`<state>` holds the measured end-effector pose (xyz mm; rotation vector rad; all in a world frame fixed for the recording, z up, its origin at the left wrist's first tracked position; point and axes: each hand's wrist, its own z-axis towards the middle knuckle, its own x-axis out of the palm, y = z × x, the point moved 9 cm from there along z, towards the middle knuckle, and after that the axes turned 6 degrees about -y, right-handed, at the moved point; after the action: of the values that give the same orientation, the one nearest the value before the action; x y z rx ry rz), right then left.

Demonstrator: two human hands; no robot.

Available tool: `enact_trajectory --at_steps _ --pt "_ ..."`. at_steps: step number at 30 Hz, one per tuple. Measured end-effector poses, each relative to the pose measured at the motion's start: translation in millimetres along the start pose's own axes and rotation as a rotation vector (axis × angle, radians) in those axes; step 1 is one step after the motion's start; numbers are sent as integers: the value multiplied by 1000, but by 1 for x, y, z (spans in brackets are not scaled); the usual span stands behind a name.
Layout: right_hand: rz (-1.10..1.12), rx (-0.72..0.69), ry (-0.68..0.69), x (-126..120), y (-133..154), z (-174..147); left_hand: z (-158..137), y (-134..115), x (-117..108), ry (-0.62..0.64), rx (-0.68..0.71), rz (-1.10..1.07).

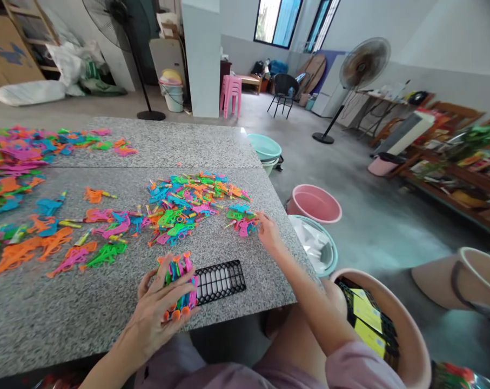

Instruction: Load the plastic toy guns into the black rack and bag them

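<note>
My left hand [161, 297] is curved over a row of colourful plastic toy guns [183, 289], with its fingers along their tops and sides. These toy guns stand packed side by side at the left end of a black lattice basket [220, 282]; the basket's right part shows its bare grid. My right hand [269, 233] reaches forward, its fingertips closed at the right edge of a small cluster of toy guns [242, 220] in blue, green and pink. Just left of that cluster lies a larger heap of toy guns [183, 202].
More toy guns [13, 151] cover the left of the speckled stone table [119, 302]. Beyond the table's right edge stand a pink basin [315, 202], a light-blue tub [329, 254] with white bags, and a large tub [415, 335] holding black baskets and yellow cards. Two standing fans are farther back.
</note>
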<state>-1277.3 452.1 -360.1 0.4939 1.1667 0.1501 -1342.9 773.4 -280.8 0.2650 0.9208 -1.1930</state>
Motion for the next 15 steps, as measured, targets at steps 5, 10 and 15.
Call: enact_trajectory --at_steps 5,10,15 --pt "-194 194 76 8 32 -6 -2 -2 0 24 63 51" --pt "-216 118 236 -9 10 -28 1 -1 -3 -12 45 42" --pt "-198 26 191 -32 7 -21 3 -1 -4 -16 49 17"
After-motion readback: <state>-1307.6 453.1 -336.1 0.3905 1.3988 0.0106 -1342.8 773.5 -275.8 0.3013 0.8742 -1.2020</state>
